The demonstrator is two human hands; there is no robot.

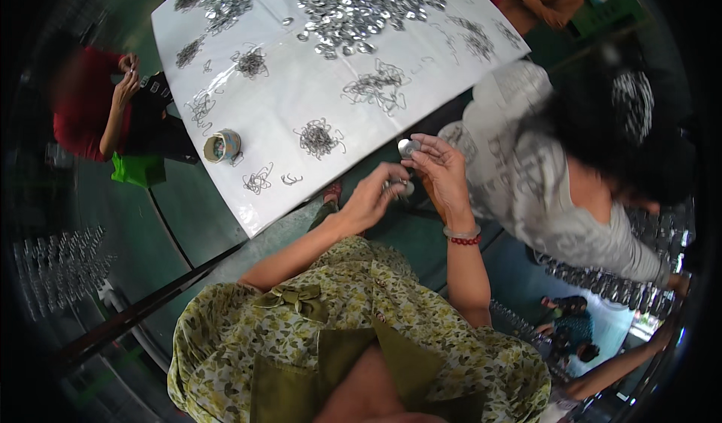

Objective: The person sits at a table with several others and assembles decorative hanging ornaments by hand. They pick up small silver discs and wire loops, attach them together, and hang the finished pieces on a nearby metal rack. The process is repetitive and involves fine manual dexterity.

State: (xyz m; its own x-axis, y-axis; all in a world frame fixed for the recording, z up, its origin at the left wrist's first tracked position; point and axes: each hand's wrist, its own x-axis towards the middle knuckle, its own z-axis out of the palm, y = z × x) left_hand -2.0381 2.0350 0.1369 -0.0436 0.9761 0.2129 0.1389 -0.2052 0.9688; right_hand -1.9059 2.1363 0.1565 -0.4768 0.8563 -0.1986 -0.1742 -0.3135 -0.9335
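Observation:
In front of my chest, past the near edge of the table, both hands are raised close together. My right hand (444, 173), with two bracelets at the wrist, pinches a shiny round metal disc (408, 148) between thumb and fingers. My left hand (370, 199) is closed just below and to the left of it, its fingertips bunched and slightly blurred. Something small and shiny shows at those fingertips, too unclear to name. On the table, the nearest pieces are a tangled pile of bent wire hooks (319, 138) and a few loose hooks (292, 179).
The white-covered table (282, 111) holds a heap of shiny metal discs (353, 9), several wire-hook piles and a small cup (226, 146) at its left edge. A person in grey (519, 152) is close on my right. A person in red (83, 103) is at the left.

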